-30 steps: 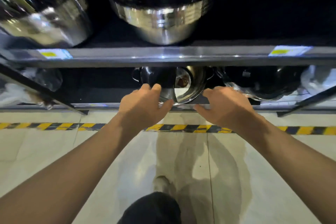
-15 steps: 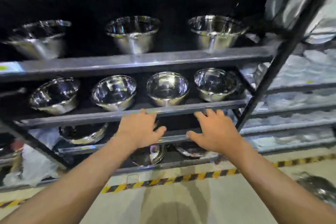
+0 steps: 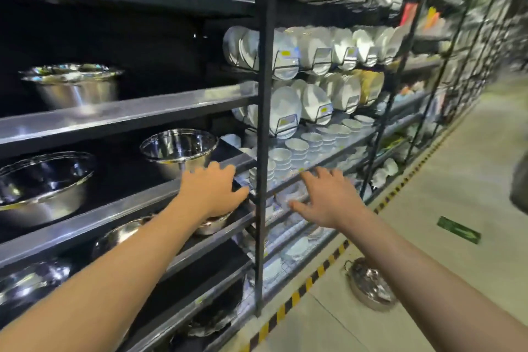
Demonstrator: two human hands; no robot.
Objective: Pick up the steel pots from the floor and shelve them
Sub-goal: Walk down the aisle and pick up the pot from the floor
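Note:
A steel pot (image 3: 368, 286) with a handle lies on the pale floor at the lower right, just outside the yellow-and-black line and beside the shelf unit. My left hand (image 3: 213, 190) hovers empty, fingers spread, in front of a shelf edge below a shiny steel bowl (image 3: 180, 151). My right hand (image 3: 325, 197) is also empty with fingers apart, held in front of the neighbouring bay. More steel bowls (image 3: 43, 180) stand on the dark shelves at the left, one (image 3: 71, 86) a level higher.
A black upright post (image 3: 264, 134) divides the steel-bowl bay from racks of white plates (image 3: 308, 48) and stacked white bowls (image 3: 300, 148). The yellow-and-black floor stripe (image 3: 311, 277) runs along the shelving. A green floor marker (image 3: 458, 229) lies in the aisle; a dark blurred shape (image 3: 520, 180) sits at the right edge.
The view has swung up and to the right, from the lowest shelf to the aisle. Both hands have left the pot on the bottom shelf and are raised, empty.

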